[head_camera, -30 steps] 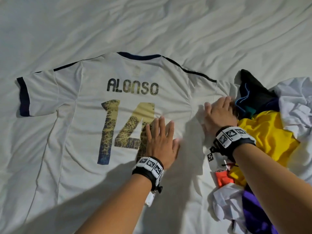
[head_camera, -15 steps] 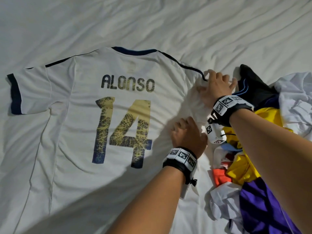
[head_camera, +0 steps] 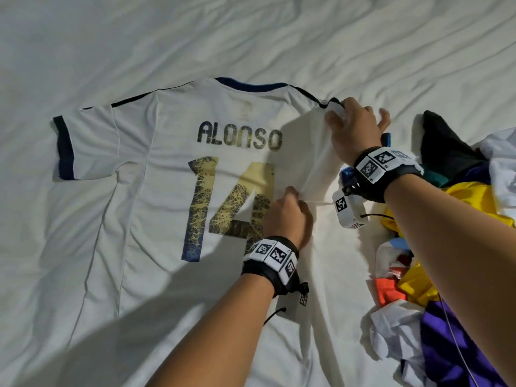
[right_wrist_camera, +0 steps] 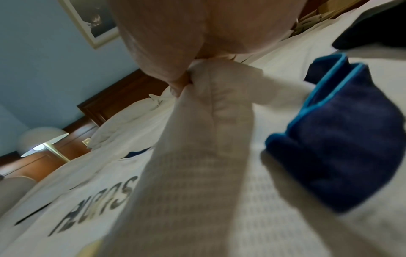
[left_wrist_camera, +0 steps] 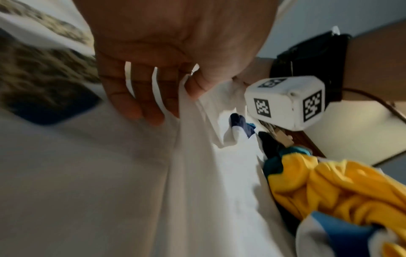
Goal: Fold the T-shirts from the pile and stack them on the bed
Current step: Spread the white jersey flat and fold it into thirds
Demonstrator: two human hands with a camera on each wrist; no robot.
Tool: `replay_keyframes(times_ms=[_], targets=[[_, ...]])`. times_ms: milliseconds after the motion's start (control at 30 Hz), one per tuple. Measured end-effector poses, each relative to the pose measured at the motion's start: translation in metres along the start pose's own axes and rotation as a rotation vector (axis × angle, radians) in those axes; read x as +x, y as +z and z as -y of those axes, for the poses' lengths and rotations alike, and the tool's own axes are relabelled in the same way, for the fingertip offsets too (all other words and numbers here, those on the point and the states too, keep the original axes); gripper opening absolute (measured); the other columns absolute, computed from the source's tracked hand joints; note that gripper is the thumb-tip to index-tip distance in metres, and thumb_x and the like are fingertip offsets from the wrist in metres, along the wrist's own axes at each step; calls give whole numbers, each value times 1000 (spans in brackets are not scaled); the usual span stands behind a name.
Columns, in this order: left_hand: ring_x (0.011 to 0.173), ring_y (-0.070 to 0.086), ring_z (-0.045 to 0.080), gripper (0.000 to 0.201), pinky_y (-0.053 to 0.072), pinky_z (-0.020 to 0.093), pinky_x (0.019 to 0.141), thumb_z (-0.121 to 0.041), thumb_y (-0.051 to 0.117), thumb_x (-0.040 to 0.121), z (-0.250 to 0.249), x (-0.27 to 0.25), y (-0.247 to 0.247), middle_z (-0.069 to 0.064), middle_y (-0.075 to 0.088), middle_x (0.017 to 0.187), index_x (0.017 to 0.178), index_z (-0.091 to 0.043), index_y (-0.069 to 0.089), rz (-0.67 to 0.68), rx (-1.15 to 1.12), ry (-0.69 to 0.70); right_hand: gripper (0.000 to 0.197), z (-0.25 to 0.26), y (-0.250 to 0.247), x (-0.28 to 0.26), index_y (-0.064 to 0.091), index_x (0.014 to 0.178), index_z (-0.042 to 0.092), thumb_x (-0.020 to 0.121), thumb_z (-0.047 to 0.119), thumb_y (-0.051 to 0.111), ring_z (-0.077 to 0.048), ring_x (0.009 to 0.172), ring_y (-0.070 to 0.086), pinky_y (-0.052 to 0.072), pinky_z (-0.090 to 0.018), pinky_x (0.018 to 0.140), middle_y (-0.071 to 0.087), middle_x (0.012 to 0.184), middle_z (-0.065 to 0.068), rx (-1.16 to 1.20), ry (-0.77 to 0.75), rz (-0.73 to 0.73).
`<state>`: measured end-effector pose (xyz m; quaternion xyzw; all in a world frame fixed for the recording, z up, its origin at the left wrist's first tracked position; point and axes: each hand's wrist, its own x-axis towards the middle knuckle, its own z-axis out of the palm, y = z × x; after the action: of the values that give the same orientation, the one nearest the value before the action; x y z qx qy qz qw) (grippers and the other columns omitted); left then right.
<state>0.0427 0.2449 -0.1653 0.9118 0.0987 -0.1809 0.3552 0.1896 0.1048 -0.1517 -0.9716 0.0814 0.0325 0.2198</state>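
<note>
A white jersey (head_camera: pixel 156 191) lettered ALONSO 14 lies back-up on the bed, its left sleeve spread flat. My right hand (head_camera: pixel 354 127) grips the jersey's right shoulder and holds it lifted; the right wrist view shows white jersey fabric (right_wrist_camera: pixel 197 139) bunched under that hand. My left hand (head_camera: pixel 287 213) pinches the jersey's right side lower down, by the printed number. In the left wrist view my left hand (left_wrist_camera: pixel 175 97) has its thumb and fingers closed on a fold of the white cloth (left_wrist_camera: pixel 189 156). The right side is raised off the bed between both hands.
The pile of unfolded shirts (head_camera: pixel 435 247) sits at the right edge: yellow, purple, white, black, orange. The dark blue cuff (right_wrist_camera: pixel 342 139) of the lifted sleeve hangs right of my hand. White bedsheet (head_camera: pixel 251 37) stretches beyond the jersey. A wooden headboard (right_wrist_camera: pixel 123 93) and a lamp (right_wrist_camera: pixel 41 140) stand behind.
Both hands went from lying flat on the jersey to gripping its right side. They have lifted that side and carried it leftward over the number.
</note>
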Motion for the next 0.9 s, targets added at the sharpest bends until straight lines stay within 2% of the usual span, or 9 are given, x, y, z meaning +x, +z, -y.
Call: replay_keyframes(times_ms=[133, 267, 433, 500, 567, 667, 767, 833, 900], targets=[[101, 65, 34, 21, 51, 41, 86, -15, 43, 104, 24, 4, -27, 15, 69, 109, 119, -11, 58, -15, -78, -94, 27, 36, 16, 8, 55, 108, 18, 102, 40, 40, -30, 117, 50, 9, -51, 118, 54, 88, 1, 9, -39, 2], [90, 65, 32, 21, 50, 39, 77, -13, 41, 103, 47, 8, -39, 12, 69, 97, 115, -11, 57, -63, -111, -126, 28, 65, 37, 15, 59, 113, 23, 101, 40, 41, -28, 122, 50, 12, -53, 117, 62, 98, -1, -21, -64, 34], [79, 63, 29, 19, 46, 36, 70, -11, 41, 104, 66, 15, -42, 2, 61, 82, 120, -12, 50, -86, -98, -146, 23, 86, 57, 20, 59, 106, 19, 101, 35, 44, -30, 126, 47, 11, -56, 116, 59, 97, -3, -123, -51, 58], [72, 58, 27, 14, 44, 36, 67, -13, 44, 103, 70, 18, -41, -2, 57, 77, 117, -13, 47, -108, -62, -141, 24, 88, 62, 19, 59, 110, 19, 100, 37, 45, -31, 130, 44, 8, -57, 117, 63, 108, -6, -159, -35, 89], [67, 57, 27, 13, 41, 34, 62, -15, 46, 103, 73, 16, -42, -3, 56, 75, 115, -12, 46, -134, -3, -120, 36, 87, 64, 12, 55, 125, 20, 99, 42, 46, -31, 135, 40, 6, -57, 118, 58, 128, -7, -167, -32, 96], [66, 64, 31, 21, 42, 33, 55, -17, 53, 99, 80, 9, -41, 9, 65, 83, 115, -5, 54, -229, 96, 16, 52, 83, 59, -12, 43, 142, 20, 96, 45, 50, -32, 137, 37, 11, -53, 120, 47, 143, -9, -88, -55, 20], [89, 62, 33, 33, 54, 41, 70, -22, 56, 94, 90, -5, -41, 15, 60, 109, 123, -7, 53, -208, 287, 92, 50, 70, 52, -60, 47, 137, 16, 95, 41, 55, -34, 126, 44, 28, -48, 110, 52, 134, -11, 25, -40, -44], [109, 55, 35, 47, 52, 46, 88, -22, 58, 93, 101, -20, -45, 17, 54, 126, 136, -7, 49, -164, 476, 166, 37, 52, 53, -107, 54, 126, 13, 96, 34, 56, -37, 116, 48, 35, -47, 99, 57, 122, -13, 102, -26, -48], [129, 45, 39, 56, 45, 53, 104, -27, 55, 96, 113, -43, -50, 20, 45, 146, 147, -6, 42, -124, 529, 222, 25, 30, 61, -162, 57, 115, 10, 97, 28, 55, -40, 107, 49, 38, -47, 90, 60, 112, -16, 128, 7, -12]])
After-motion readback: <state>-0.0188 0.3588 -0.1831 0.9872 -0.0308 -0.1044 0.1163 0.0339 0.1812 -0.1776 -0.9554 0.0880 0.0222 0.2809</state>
